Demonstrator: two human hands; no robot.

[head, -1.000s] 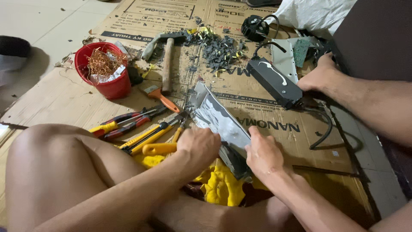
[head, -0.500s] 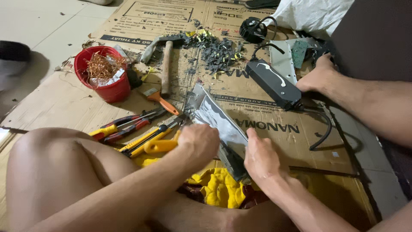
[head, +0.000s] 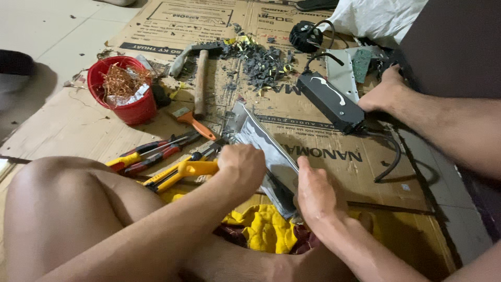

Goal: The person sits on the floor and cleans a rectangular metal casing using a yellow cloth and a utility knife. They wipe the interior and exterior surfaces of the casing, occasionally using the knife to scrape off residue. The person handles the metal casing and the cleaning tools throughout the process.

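While clamped by left hand (head: 242,166) and right hand (head: 312,194), one metal casing (head: 263,152); beyond it one hammer (head: 200,78), one red bucket (head: 121,99), one black box (head: 330,101).

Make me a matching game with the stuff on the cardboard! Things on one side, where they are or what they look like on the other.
Things:
1. red bucket
2. hammer
3. metal plate
4. black box

Descriptions:
A. long and dark with a white mark on top, a cable attached
B. held between the left hand and right hand
C. filled with tangled copper wire
D. lying flat with a wooden handle, beside a pile of grey scraps

Pairs: 1-C, 2-D, 3-B, 4-A
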